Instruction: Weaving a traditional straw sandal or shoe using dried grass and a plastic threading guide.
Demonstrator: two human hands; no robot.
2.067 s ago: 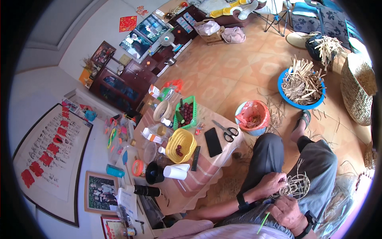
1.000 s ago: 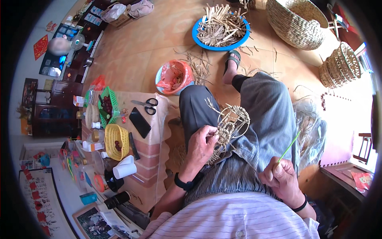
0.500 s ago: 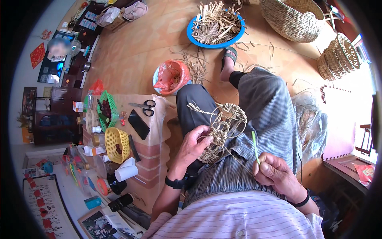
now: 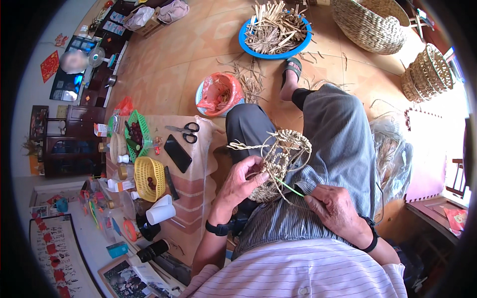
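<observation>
A woven straw piece (image 4: 287,158) with open cord loops and twisted edges lies over my lap. My left hand (image 4: 242,183) grips its near left side, thumb and fingers pinching the weave. My right hand (image 4: 334,212) is closed on the outer end of a thin green strip (image 4: 292,187). The strip slants up to the weave beside my left fingertips; whether its tip passes through the straw is hidden. A loose straw cord hangs between both hands. One braided end (image 4: 243,146) sticks out to the left.
On the cloth-covered table at left lie scissors (image 4: 189,132), a phone (image 4: 177,153), a yellow basket (image 4: 149,179) and a green basket (image 4: 137,135). A blue basin of straw (image 4: 242,42), a red-lined bucket (image 4: 218,94) and woven baskets (image 4: 370,27) stand on the floor.
My right hand has turned over and moved the green strip from upright, apart from the weave, to slanting against it near my left fingers. My left hand keeps its grip.
</observation>
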